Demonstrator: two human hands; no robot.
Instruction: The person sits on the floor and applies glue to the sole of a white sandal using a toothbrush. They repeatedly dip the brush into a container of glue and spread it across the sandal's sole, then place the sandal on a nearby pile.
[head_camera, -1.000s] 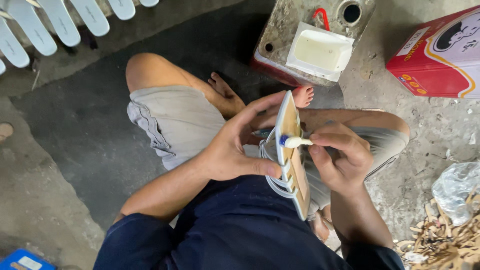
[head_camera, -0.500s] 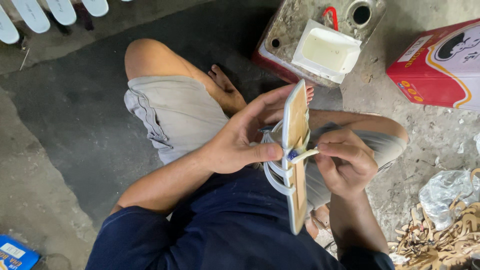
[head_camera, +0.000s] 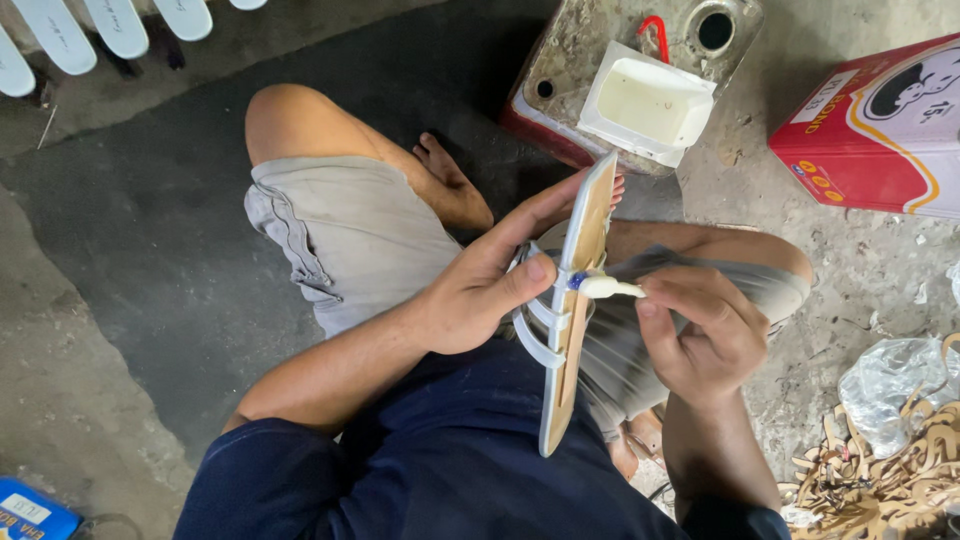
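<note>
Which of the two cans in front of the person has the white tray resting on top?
The grimy, worn can just beyond the sandal carries the white tray. The clean red can, farther right, has nothing on it.

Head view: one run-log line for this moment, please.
left hand: holds sandal sole on edge | right hand: holds small brush against sole | white tray on can ahead

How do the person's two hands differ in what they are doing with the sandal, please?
The left hand grips the sandal on edge, fingers spread along its sole and thumb by the white straps; the right hand is curled and pinches a small white-tipped brush against the sandal's tan face. The left hand reaches higher up the sandal. Both are bare.
</note>
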